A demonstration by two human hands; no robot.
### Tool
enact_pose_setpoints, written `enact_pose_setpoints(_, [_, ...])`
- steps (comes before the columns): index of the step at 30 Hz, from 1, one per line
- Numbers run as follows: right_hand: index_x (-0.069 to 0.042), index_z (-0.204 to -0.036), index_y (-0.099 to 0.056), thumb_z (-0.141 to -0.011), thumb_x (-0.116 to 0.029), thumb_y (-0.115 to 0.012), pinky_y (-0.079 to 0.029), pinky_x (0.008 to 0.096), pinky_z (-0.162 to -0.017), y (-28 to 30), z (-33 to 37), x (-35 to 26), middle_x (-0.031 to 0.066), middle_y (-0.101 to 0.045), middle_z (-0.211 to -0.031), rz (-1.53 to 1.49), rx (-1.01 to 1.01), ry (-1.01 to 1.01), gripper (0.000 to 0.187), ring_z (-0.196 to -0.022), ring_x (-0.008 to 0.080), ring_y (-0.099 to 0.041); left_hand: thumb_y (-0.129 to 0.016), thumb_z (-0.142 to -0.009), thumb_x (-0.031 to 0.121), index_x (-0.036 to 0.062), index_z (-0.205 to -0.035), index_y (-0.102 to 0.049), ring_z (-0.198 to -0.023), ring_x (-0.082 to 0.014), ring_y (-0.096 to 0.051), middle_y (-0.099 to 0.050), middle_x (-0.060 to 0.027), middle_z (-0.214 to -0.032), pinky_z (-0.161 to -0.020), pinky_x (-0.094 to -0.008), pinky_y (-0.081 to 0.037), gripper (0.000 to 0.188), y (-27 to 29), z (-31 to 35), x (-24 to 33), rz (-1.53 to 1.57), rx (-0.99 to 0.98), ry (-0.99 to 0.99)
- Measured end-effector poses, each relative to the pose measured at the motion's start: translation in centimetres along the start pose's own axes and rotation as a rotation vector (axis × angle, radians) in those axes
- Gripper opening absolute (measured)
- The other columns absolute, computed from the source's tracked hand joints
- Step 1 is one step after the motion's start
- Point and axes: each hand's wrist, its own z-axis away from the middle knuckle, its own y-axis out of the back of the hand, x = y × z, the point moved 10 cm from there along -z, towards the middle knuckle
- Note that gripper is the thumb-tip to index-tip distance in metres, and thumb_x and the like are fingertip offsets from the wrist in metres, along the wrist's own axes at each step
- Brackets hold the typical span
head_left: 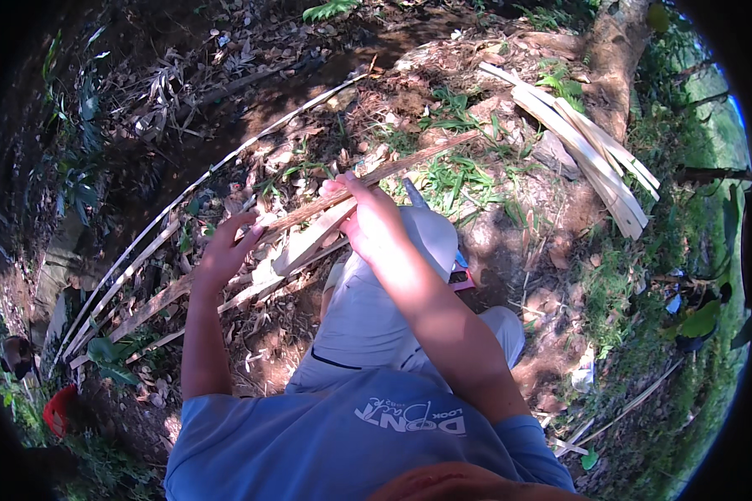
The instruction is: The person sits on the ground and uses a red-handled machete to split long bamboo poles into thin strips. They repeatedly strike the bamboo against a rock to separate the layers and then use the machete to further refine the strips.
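head view: the right hand [366, 219] is closed around a long brown wooden strip [426, 156], which slants across the person's front, its far end up and to the right. the left hand [223, 250] is at the strip's nearer part — thumb and fingers curve beside it, though i cannot tell how firmly they press. a wider pale strip [302, 245] slopes down-left from under the right hand; whether that hand grips it too is unclear. both hands are ahead of the pale trousers [351, 317] and blue shirt [326, 434]. more split strips lie on the ground at the left, beside a long thin pale strip [251, 142] that bends with the lens. a bundle of pale strips [581, 142] rests at upper right, near a tree trunk [617, 67]. a small pink and blue thing [462, 282] shows by the knee — grass [459, 179] and dry leaves surround it all, and something red [57, 409] sits at lower left.
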Motion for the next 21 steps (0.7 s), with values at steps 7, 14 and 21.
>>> enact_pose_setpoints(7, [0.006,-0.126,-0.06,-0.105,-0.012,-0.064,-0.056,0.0438,-0.096,0.8,0.7,0.5,0.0175,-0.071,-0.117,-0.046,-0.03,-0.027,0.028,-0.108,0.0264,-0.068,-0.065,-0.104,0.048,0.0051,-0.078,-0.069,-0.05,-0.0093,-0.054,-0.059,0.0002,-0.061,-0.049,-0.0283,-0.043,0.051,-5.1,-0.8,-7.0,0.299,-0.445,0.253])
enact_pose_setpoints(14, [0.007,-0.125,-0.056,-0.103,0.0,-0.059,-0.056,0.0462,-0.102,1.3,2.3,-2.0,0.0191,-0.067,-0.12,-0.023,0.016,0.134,0.023,-0.115,0.0294,-0.067,-0.075,-0.098,0.046,0.0042,-0.068,-0.064,-0.054,-0.0079,-0.05,-0.056,-0.0001,-0.058,-0.053,-0.0296,-0.04,0.052,-2.8,-2.5,-4.1,0.192,-0.257,0.085])
enact_pose_setpoints(21, [0.005,-0.126,-0.051,-0.108,-0.002,-0.051,-0.053,0.0504,-0.11,0.3,6.0,-7.4,0.0228,-0.068,-0.115,0.141,0.027,0.263,0.02,-0.118,0.0347,-0.068,-0.073,-0.098,0.035,0.0017,-0.069,-0.063,-0.053,-0.008,-0.053,-0.057,-0.0012,-0.058,-0.052,-0.0306,-0.039,0.045,-1.7,-4.1,-1.6,0.147,-0.198,-0.018])
